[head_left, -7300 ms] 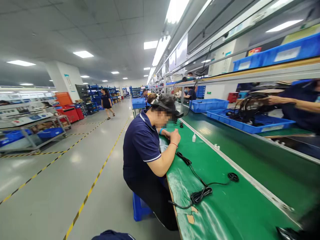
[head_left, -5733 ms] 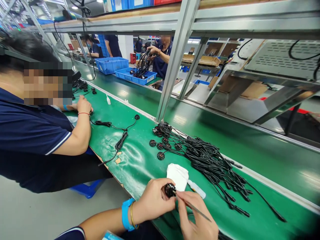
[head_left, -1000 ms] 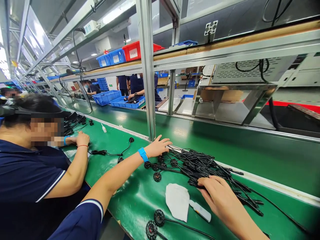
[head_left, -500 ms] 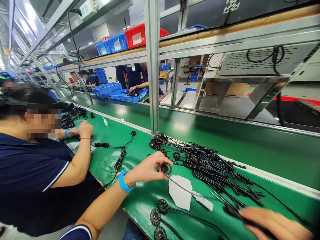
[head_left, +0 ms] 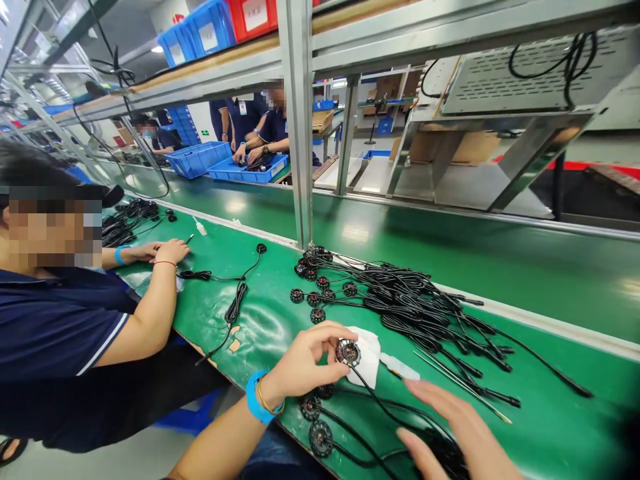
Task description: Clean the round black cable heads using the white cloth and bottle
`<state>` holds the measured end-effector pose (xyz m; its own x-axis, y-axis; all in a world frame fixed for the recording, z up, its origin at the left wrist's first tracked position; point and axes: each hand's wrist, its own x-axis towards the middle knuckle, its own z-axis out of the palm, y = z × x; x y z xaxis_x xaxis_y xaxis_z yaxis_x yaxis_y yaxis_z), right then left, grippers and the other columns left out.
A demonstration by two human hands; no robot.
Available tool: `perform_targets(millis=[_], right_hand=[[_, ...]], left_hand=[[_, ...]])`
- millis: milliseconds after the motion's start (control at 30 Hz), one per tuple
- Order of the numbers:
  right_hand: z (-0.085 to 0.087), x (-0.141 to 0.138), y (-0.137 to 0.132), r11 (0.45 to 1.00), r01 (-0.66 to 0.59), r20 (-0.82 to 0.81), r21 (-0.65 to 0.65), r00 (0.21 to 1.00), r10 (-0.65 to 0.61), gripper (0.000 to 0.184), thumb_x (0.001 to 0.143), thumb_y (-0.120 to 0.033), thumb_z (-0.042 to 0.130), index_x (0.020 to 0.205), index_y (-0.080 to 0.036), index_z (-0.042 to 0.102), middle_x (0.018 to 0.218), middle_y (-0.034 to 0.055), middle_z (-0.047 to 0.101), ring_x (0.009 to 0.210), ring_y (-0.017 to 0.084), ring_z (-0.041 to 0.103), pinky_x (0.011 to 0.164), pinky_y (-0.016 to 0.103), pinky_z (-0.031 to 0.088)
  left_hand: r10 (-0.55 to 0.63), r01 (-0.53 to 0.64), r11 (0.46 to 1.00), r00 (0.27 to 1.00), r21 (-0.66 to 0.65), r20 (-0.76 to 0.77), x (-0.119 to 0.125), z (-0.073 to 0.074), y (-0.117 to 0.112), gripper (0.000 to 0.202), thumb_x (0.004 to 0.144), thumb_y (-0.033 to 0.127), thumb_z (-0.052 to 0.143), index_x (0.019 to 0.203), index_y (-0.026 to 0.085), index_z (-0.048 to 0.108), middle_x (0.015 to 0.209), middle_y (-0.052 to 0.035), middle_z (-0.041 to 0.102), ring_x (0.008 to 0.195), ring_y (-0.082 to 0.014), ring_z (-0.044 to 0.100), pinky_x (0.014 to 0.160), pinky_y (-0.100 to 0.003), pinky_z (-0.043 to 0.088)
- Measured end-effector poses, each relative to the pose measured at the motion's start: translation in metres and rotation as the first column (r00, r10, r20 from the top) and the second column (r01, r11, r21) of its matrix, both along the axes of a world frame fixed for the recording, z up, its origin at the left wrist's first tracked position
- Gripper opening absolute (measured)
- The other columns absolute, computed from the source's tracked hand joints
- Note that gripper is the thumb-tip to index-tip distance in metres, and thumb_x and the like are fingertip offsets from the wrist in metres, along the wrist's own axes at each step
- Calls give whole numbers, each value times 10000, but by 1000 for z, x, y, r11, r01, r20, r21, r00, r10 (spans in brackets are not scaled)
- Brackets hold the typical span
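Note:
Thumb and fingers of my left hand (head_left: 305, 360), with a blue band at the wrist, pinch a round black disc (head_left: 349, 353) with a ring of slots. A thin black cable runs down from the disc toward my right hand (head_left: 470, 427). That hand has thumb and fingers apart, above a dark cable bundle (head_left: 443, 453) at the lower edge. Behind the disc lies a white wipe (head_left: 371, 357), with a small white tube (head_left: 399, 367) beside it. More cabled discs (head_left: 321, 438) rest below my left hand, near the table edge.
A large pile of black cables (head_left: 415, 307) with disc ends lies beyond my hands. Thin metal tweezers (head_left: 463, 387) lie right of the tube. A co-worker (head_left: 60, 320) sits at the left. A metal post (head_left: 297, 133) rises behind the table.
My right hand has let go of the black cable bundle and its fingers have spread. My left hand has moved slightly down and right, turning the disc's face into view.

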<state>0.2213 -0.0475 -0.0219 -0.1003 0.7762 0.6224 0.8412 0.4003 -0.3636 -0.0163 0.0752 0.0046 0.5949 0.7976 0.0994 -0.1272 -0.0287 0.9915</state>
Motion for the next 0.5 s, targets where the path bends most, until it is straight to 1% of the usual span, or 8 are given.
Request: perform_targets(millis=[67,133,200,233,300,367,433,500], right_hand=[[15,-34,16,998,-30,-47,-54,999,27,423,965,-451,537,1314,-213,531,1172,97,689,1016,224,696,843,315,581],[22,-56,29,997,-32,-168,-66,986,20,318,998,-376,500,1267,-209,534,1007,58,711,809,154,708,729,239,579],[28,-64,35,998,-15,-250,-57,968,0,221,1004,-301,489,1197,-222,565,901,27,697,693,121,678,649,202,556],[30,-65,36,999,-6,-268,-53,963,-9,196,999,-270,493,1168,-230,583,896,28,691,704,124,675,653,207,552],[34,-61,35,1000,-4,-272,-13,962,0,182,976,-226,515,1124,-242,620,917,45,685,770,148,679,681,237,554],[38,-57,32,1000,5,-272,14,962,-1,187,950,-199,540,1097,-247,645,929,62,680,800,163,673,664,250,549],[40,-55,30,1000,21,-273,1,962,-20,197,933,-192,561,1096,-250,654,926,67,677,750,154,657,597,237,526],[41,-55,30,999,11,-271,-48,962,-24,235,933,-188,563,1143,-255,642,908,56,676,628,125,606,541,232,499]], left_hand=[[-29,28,1000,999,11,36,5,6,9,444,743,201,821,1163,168,680,1144,-110,650,838,-143,583,746,-259,481],[-64,61,998,993,31,99,9,10,18,425,726,212,843,1119,163,689,1119,-115,674,935,-189,619,845,-308,500],[-127,126,992,977,18,170,10,12,26,395,734,250,846,1094,156,713,1100,-122,681,1035,-243,636,934,-370,498],[-163,167,986,966,-5,203,10,11,28,393,743,272,842,1097,151,722,1102,-128,679,1054,-259,644,953,-390,498],[-228,255,964,938,-76,260,10,8,29,406,770,314,822,1129,146,731,1132,-139,666,1023,-261,671,916,-386,530],[-281,338,928,910,-155,304,9,3,27,439,801,351,794,1183,149,717,1123,-147,672,945,-243,700,812,-346,567],[-306,394,891,888,-226,344,8,-1,22,471,817,393,774,1216,154,697,1058,-146,700,873,-230,716,713,-303,574],[-308,414,868,882,-274,357,7,-5,20,496,814,430,772,1219,156,692,990,-137,722,815,-216,719,662,-274,566]])
